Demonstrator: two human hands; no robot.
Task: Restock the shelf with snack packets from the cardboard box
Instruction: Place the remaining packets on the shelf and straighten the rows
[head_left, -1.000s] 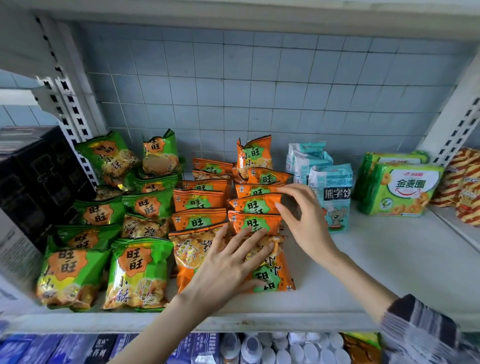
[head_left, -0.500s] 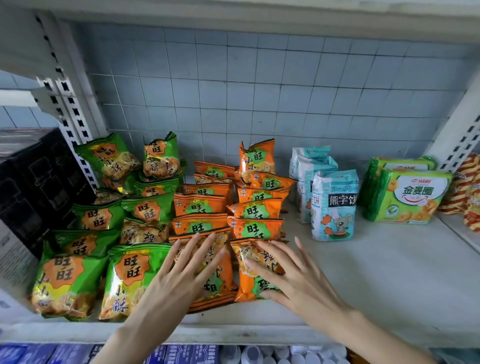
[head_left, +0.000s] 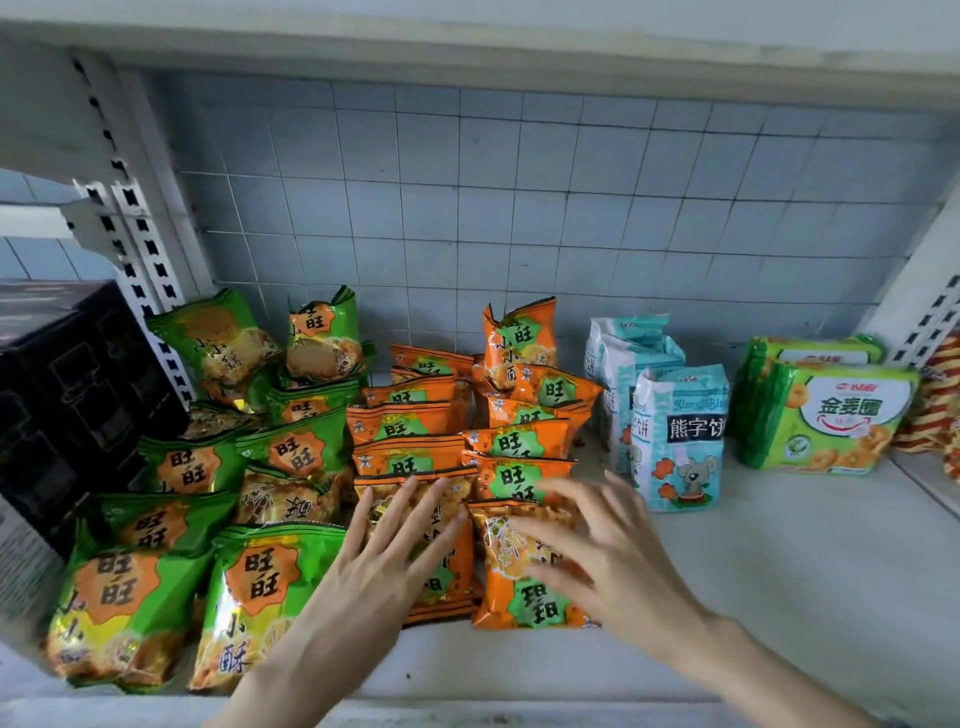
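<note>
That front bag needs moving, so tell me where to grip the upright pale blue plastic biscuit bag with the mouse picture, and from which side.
Probably pinch the pale blue biscuit bag across its upper part, coming from the front right. It stands upright, with bare white shelf on that side, while matching bags crowd its left and back.

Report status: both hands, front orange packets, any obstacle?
Left hand open, flat on front-left orange packet. Right hand open over front-right orange packet, contact unclear. No obstacle on shelf front; cardboard box not in view.
</note>
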